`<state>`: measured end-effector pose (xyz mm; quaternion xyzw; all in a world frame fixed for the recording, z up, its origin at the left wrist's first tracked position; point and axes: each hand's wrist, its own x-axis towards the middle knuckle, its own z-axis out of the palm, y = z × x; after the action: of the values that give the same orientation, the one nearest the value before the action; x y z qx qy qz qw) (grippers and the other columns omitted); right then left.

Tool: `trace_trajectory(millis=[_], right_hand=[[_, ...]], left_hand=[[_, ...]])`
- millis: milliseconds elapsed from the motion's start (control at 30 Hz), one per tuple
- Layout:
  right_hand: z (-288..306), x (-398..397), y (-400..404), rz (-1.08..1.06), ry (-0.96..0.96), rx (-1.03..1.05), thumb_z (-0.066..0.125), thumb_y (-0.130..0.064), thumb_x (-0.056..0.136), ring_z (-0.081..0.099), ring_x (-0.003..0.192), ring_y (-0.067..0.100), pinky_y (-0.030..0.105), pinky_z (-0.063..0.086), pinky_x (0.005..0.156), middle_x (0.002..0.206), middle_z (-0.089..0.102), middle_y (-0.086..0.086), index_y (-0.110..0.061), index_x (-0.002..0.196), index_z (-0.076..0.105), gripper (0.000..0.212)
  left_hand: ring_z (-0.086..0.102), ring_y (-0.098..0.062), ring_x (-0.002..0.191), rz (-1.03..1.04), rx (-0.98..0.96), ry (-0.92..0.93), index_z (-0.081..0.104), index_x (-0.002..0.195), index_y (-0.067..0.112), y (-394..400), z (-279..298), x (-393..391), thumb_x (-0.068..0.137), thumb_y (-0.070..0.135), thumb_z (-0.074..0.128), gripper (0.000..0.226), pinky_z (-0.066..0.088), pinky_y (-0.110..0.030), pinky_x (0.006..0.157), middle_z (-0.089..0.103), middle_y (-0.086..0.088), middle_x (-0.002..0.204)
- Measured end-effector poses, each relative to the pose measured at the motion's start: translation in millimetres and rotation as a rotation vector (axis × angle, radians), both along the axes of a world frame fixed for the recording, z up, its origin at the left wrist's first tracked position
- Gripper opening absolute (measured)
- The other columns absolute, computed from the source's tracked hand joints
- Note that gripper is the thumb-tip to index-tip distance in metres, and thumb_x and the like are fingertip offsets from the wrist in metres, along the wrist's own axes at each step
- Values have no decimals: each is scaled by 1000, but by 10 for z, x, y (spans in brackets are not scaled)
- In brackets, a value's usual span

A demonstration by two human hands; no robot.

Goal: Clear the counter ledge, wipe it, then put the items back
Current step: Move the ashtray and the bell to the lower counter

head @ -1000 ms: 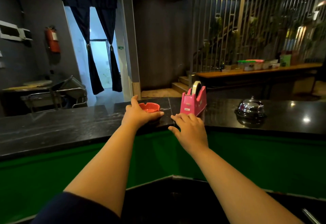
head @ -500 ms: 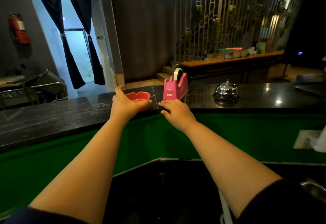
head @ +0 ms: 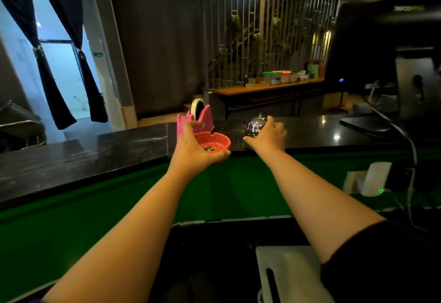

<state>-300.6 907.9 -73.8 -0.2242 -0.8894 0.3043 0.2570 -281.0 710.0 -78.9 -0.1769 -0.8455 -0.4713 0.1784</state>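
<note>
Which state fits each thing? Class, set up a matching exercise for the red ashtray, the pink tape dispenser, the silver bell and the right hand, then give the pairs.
Column one:
1. round red ashtray
2. pink plastic tape dispenser
3. domed silver desk bell
4. right hand

Column two:
A. standing on the black counter ledge, behind the left hand
B. open, reaching over the ledge
C. held in the left hand
D. partly hidden behind the right hand

Pairs: 1-C, 2-A, 3-D, 4-B

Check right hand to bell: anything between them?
Nothing visible. The right hand is open at the near side of the bell, which sits on the ledge. The ashtray is in the left hand, off to the side.
</note>
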Motion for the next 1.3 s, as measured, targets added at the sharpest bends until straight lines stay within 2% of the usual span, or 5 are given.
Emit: trace_trajectory(millis=[167,367,567,933,1300], right_hand=[[73,-421,172,30,-155,-80,80,-48,71,14,147,32,43,22,117,159,14,17,-11,154,1,120],[16,-676,275,-29,-65,-160,85,-42,67,34,139,31,42,37,107,150,35,13,-9,146,28,102],[14,-474,233,9,-8,-153,87,-42,63,46,130,31,38,43,98,142,46,12,-9,138,39,95],[-113,961,-411,280,159,-78,86,-49,61,55,116,26,33,45,86,129,54,7,-16,134,44,90],[-1189,2737,-1324,364,134,-175,87,-43,63,57,110,20,23,39,79,123,58,2,-17,129,49,81]], left_hand=[[53,-19,112,-23,3,-10,31,128,30,227,-45,-186,52,53,87,97,46,-33,91,49,-2,128],[51,-15,110,-10,8,4,31,127,30,260,-86,-284,54,52,87,95,42,-29,87,48,0,128],[50,-16,114,-7,25,9,32,131,28,172,-57,-101,54,51,87,97,43,-29,89,47,1,131],[47,-14,113,57,38,22,32,131,29,-493,-151,1082,53,49,89,98,40,-27,91,44,1,131],[52,-11,109,130,49,-27,36,128,29,-1338,-957,2841,52,44,90,94,45,-28,92,50,2,123]])
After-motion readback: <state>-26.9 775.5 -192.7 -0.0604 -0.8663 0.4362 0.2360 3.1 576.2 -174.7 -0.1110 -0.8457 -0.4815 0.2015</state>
